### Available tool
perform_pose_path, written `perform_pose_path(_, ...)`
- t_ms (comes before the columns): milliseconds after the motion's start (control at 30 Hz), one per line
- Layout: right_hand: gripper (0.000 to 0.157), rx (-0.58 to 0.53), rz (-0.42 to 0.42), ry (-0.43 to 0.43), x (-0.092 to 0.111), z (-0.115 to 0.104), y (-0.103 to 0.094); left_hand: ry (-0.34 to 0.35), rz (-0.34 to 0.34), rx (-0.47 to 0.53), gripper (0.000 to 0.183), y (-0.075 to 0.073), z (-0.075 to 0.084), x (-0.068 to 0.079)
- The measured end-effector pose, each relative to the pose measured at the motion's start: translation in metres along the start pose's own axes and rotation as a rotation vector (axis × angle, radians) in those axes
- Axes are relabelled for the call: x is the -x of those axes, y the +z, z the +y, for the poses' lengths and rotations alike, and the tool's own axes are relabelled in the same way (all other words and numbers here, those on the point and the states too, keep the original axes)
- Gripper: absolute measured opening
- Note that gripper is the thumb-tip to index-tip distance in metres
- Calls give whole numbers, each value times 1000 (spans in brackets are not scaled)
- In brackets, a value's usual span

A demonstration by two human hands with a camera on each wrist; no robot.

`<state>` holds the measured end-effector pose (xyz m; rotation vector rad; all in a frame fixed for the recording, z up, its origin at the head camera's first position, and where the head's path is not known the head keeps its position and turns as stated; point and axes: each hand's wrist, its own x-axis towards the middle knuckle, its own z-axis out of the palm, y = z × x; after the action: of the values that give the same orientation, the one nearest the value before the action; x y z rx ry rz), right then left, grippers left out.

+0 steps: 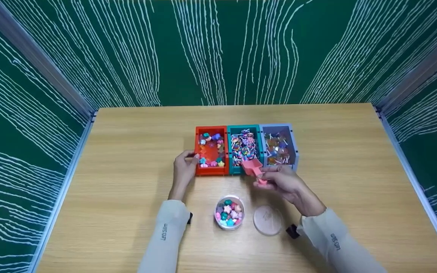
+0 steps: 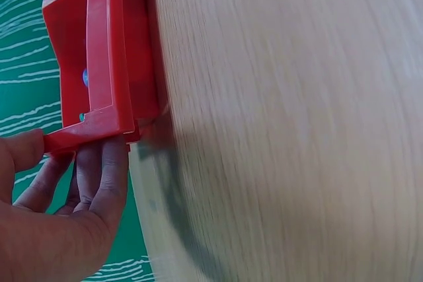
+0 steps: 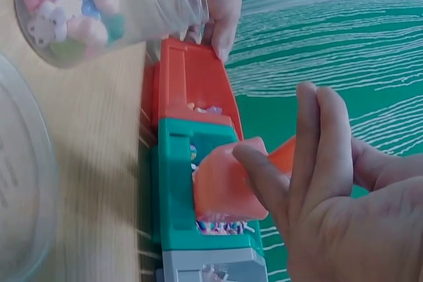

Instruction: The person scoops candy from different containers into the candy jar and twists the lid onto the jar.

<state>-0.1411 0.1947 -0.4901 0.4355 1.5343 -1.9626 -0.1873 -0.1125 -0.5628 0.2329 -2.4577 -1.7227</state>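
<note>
Three joined bins stand in a row: a red bin (image 1: 211, 170) with star and bead-like pieces, a teal bin (image 1: 263, 144) full of colourful swirl candies on sticks, and a grey-lilac bin (image 1: 296, 153) with translucent lollipop pieces. My left hand (image 1: 184, 168) grips the red bin's left wall, thumb at the rim and fingers along the outside, as the left wrist view (image 2: 73, 222) shows. A pink scoop (image 1: 252, 166) is held by its handle in my right hand (image 1: 285, 184). Its bowl (image 3: 228, 186) overlaps the front of the teal bin; what lies inside the bowl is hidden in the right wrist view.
A clear round jar (image 3: 155, 14) with star and bead-like pieces stands in front of the bins. Right of it a clear round lid (image 1: 268, 220) lies flat on the wooden table (image 1: 120, 170). Green panels (image 1: 188, 87) with white lines surround the table.
</note>
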Motion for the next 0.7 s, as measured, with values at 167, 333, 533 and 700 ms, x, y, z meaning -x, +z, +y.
perform_pose_path(167,47,-3,13,38,1,-2,1,-47,-7,1,24,-1,2,0)
perform_pose_path(333,35,-65,-24,89,2,-8,-5,-43,-9,3,24,1,2,-1)
perform_pose_path(533,21,-102,-55,126,2,-17,-2,-40,-6,4,23,0,4,0)
perform_pose_path(700,15,-148,-54,101,-1,-21,9,-37,3,10,23,-1,1,-1)
